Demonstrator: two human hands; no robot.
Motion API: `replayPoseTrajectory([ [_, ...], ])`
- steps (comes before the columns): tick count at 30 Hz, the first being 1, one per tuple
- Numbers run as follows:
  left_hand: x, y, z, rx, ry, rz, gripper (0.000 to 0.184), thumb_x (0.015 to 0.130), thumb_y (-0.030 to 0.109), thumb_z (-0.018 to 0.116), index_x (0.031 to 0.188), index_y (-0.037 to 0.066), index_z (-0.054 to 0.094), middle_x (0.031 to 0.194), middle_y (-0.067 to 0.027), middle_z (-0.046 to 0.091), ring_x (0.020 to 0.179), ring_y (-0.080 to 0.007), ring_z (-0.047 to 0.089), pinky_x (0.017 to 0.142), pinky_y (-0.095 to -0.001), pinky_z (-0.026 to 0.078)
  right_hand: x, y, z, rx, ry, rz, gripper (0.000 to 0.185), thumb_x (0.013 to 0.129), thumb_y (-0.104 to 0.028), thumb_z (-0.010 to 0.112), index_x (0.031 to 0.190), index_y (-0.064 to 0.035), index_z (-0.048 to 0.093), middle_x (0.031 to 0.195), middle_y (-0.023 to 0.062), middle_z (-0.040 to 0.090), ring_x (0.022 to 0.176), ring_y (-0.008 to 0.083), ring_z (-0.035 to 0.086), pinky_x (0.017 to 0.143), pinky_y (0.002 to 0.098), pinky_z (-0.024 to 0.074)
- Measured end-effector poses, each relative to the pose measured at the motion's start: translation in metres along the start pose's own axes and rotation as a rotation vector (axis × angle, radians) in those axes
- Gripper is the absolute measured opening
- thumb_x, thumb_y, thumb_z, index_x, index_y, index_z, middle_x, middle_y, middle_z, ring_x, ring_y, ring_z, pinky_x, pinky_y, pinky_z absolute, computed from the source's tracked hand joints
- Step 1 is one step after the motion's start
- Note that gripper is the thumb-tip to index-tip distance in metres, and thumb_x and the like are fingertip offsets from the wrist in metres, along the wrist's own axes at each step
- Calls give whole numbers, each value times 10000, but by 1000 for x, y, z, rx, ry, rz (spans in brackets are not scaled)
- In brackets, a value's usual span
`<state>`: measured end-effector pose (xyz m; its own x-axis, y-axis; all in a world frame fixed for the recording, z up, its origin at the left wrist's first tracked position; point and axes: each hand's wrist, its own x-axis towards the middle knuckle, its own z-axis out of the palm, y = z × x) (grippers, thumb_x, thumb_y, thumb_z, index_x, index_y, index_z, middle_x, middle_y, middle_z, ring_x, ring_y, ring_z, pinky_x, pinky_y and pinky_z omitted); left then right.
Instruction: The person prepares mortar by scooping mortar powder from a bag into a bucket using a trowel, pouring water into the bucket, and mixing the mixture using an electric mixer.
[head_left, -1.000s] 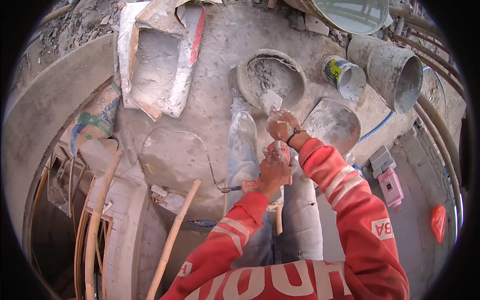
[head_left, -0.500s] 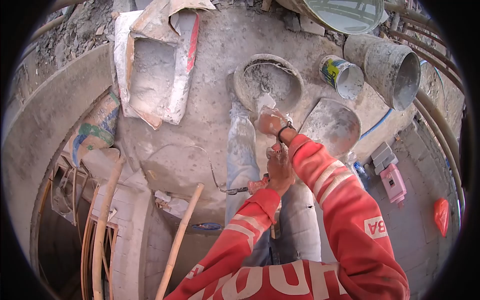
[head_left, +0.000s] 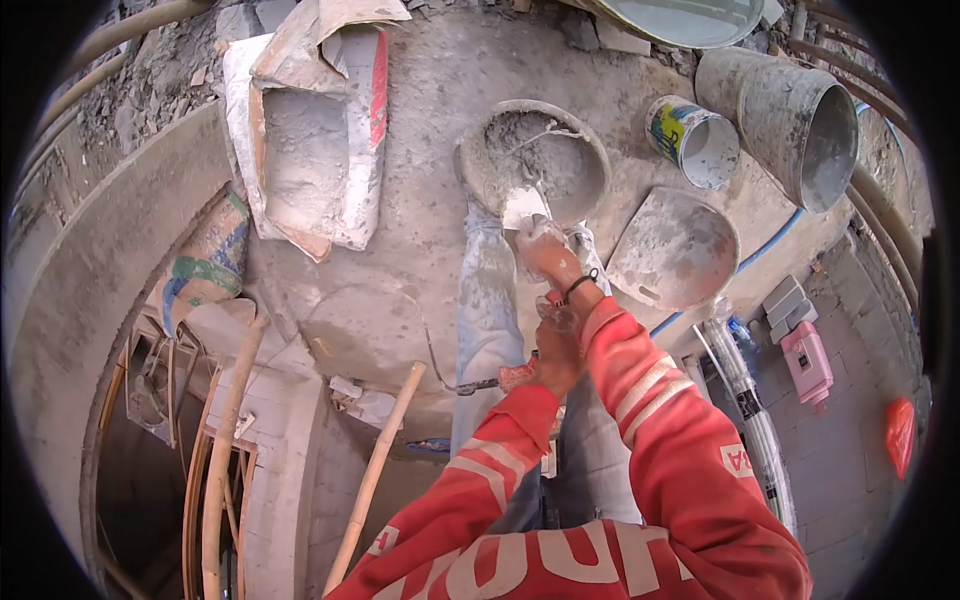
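Note:
My right hand (head_left: 548, 252) is closed around a pale, flat-bladed scraper (head_left: 524, 206). The scraper's blade sits at the near rim of a round bowl (head_left: 601, 178), which holds grey powdery or pasty material. Just below, my left hand (head_left: 560, 338) wraps round a red corded power tool (head_left: 517, 376); most of its body is hidden by the hand, so its exact kind does not show. A dark cord (head_left: 432, 352) runs from the tool to the left. Both hands lie close together above my dusty trouser legs (head_left: 487, 290).
An opened cement bag (head_left: 372, 190) stands left of the bowl. To the right are a scoop-shaped pan (head_left: 680, 250), a paint tin (head_left: 712, 155) and a large grey bucket (head_left: 775, 115). Wooden poles (head_left: 375, 470) rise at lower left. A pink case (head_left: 806, 362) lies farther right.
The view has shifted slightly. The scraper and right hand have drawn back a little from the bowl's middle toward its near rim. A plastic-wrapped bundle now shows beside the right sleeve.

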<state>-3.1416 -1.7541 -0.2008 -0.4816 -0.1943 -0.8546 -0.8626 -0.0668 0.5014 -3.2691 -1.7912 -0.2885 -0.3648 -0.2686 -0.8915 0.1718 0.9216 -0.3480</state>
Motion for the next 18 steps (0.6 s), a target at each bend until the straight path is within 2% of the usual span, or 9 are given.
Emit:
replayPoseTrajectory([
  [2, 8, 11, -12, 797, -171, 174, 251, 758, 172, 649, 939, 5, 602, 825, -168, 632, 791, -337, 641, 697, -417, 522, -11, 42, 17, -266, 142, -310, 310, 859, -198, 522, 1067, 30, 553, 881, 248, 617, 876, 376, 616, 749, 492, 478],
  [3, 11, 23, -19, 813, -242, 92, 338, 762, 202, 647, 1022, -1, 572, 875, -172, 638, 828, -345, 637, 729, -425, 516, -19, 69, 17, -336, 175, -478, 320, 861, -189, 511, 1092, 28, 551, 961, 265, 602, 936, 386, 599, 795, 494, 470],
  [5, 14, 47, -30, 827, -381, -72, 517, 770, 262, 644, 1189, -11, 512, 976, -181, 651, 902, -361, 631, 793, -439, 505, -42, 81, 3, -314, 200, -513, 389, 854, -224, 511, 1160, 15, 538, 1104, 278, 564, 1043, 390, 561, 881, 493, 445],
  [8, 12, 43, -30, 810, -197, 31, 642, 732, 294, 679, 1244, -32, 471, 967, -183, 653, 813, -381, 636, 754, -474, 507, -72, 58, -62, -227, 147, -338, 538, 833, -306, 531, 1279, -11, 480, 1237, 277, 509, 1136, 377, 524, 959, 488, 411],
  [10, 9, 41, -27, 741, -141, 67, 658, 723, 290, 688, 1254, -30, 469, 948, -193, 649, 810, -386, 633, 755, -476, 504, -77, 56, -84, -403, 53, -525, 605, 823, -291, 531, 1348, -17, 406, 1248, 294, 488, 1132, 372, 527, 959, 487, 412],
  [12, 3, 42, -20, 735, -108, 56, 655, 720, 281, 687, 1255, -27, 470, 944, -213, 637, 820, -388, 630, 760, -477, 501, -47, 55, -68, -282, 29, -386, 437, 841, -318, 501, 1135, -4, 579, 1106, 270, 584, 1044, 350, 581, 921, 443, 443],
  [14, -2, 39, -9, 792, -73, 30, 629, 721, 266, 678, 1242, -23, 477, 951, -234, 621, 831, -388, 626, 759, -476, 500, -18, 36, -61, 2, -205, -27, 404, 857, -343, 479, 1000, -4, 646, 1014, 255, 627, 1000, 345, 603, 906, 422, 453],
  [17, -4, 13, 7, 844, 0, 110, 580, 718, 237, 670, 1212, -12, 497, 952, -243, 609, 811, -383, 627, 718, -469, 508, 8, 39, -24, -413, -316, -251, 443, 886, -382, 433, 858, -12, 675, 886, 228, 655, 948, 356, 620, 877, 443, 459],
  [18, -5, 7, 7, 863, 72, 190, 559, 717, 229, 667, 1192, -17, 505, 949, -238, 611, 791, -379, 628, 700, -462, 510, 11, 41, -15, -468, -269, -372, 362, 873, -307, 455, 890, -1, 646, 880, 226, 655, 908, 353, 627, 828, 437, 470],
])
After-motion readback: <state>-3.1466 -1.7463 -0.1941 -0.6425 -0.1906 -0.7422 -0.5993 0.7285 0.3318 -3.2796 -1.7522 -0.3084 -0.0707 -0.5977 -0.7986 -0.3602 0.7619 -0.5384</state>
